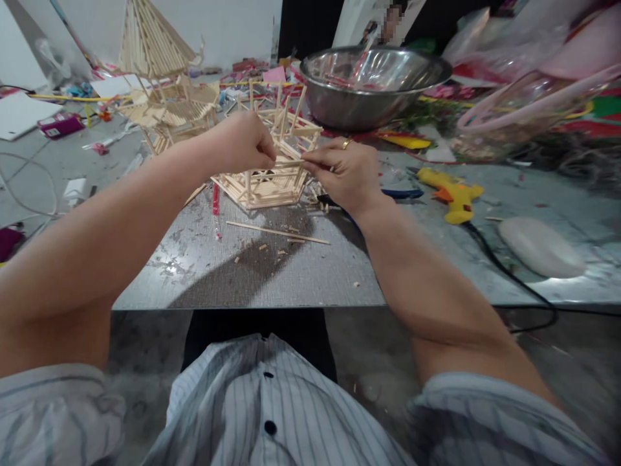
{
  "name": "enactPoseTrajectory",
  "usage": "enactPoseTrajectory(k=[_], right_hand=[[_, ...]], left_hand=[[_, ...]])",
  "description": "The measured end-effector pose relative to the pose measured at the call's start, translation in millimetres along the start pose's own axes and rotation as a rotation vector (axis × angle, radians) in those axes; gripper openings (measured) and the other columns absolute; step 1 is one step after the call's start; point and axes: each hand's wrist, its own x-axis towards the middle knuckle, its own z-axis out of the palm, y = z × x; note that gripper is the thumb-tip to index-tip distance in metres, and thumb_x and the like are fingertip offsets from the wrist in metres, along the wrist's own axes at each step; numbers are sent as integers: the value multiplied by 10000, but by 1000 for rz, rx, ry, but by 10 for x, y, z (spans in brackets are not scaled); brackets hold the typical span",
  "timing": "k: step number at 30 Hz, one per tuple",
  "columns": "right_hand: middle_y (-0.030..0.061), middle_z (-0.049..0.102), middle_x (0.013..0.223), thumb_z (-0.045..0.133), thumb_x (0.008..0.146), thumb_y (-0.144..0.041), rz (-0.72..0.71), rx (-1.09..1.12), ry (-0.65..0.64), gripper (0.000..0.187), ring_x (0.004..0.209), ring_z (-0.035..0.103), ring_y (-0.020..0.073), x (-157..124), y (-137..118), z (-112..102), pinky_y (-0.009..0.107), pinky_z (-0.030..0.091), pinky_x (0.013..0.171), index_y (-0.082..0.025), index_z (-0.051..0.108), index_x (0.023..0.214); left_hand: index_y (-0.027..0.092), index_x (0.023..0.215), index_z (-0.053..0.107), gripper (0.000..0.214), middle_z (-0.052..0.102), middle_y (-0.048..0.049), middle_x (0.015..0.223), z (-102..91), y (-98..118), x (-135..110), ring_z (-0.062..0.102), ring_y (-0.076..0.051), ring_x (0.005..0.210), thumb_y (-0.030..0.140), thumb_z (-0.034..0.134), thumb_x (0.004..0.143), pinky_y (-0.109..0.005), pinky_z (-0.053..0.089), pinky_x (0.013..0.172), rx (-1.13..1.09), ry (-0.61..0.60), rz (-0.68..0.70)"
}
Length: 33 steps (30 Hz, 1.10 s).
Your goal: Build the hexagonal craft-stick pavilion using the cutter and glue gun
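Pale wooden sticks are forming an open, many-sided frame [264,196], which is standing at mid-table between the person's two hands (head view). The left hand [245,145] is hovering over the near side, its fingers curling together; whether they are gripping anything, I cannot tell from here. The right hand [347,169] is pinching the frame's upper right side between thumb and fingertips. Behind, a steel bowl [334,107] is holding red and clear plastic pieces, one of them leaning up toward the rim. Farther right, a clear container [485,144] with a pink handle is enclosing small bits, too blurred for naming. A second stick model [162,55] with a pointed roof is standing behind the left forearm. Blue-handled pliers [402,193] are lying beside the right hand, a yellow glue gun [453,193] is resting beyond them, and a loose stick [276,232] is lying before the frame.
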Motion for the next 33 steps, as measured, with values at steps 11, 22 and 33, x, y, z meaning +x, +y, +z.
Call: enactPoseTrajectory(k=[11, 22, 33], right_hand=[[28, 735, 900, 620, 850, -480, 60, -11, 12, 275, 751, 649, 205, -39, 39, 90, 361, 483, 703, -290, 717, 1025], [20, 739, 906, 583, 886, -432, 104, 29, 23, 215, 723, 631, 175, -13, -3, 138, 349, 472, 722, -268, 707, 951], [34, 727, 928, 484, 928, -468, 37, -40, 13, 269, 879, 644, 211, 0, 6, 128, 372, 492, 803, -297, 691, 937]], left_hand=[[197, 863, 787, 178, 663, -15, 718, 105, -94, 70, 621, -191, 785, 254, 691, 725, -341, 466, 861, 18, 32, -18], [187, 825, 791, 136, 693, -39, 755, 119, -94, 39, 624, -190, 749, 223, 694, 736, -336, 477, 824, -12, 67, 7], [247, 726, 747, 76, 653, -46, 676, 223, -76, 88, 609, -257, 883, 280, 678, 721, -345, 461, 808, -5, 227, 83]])
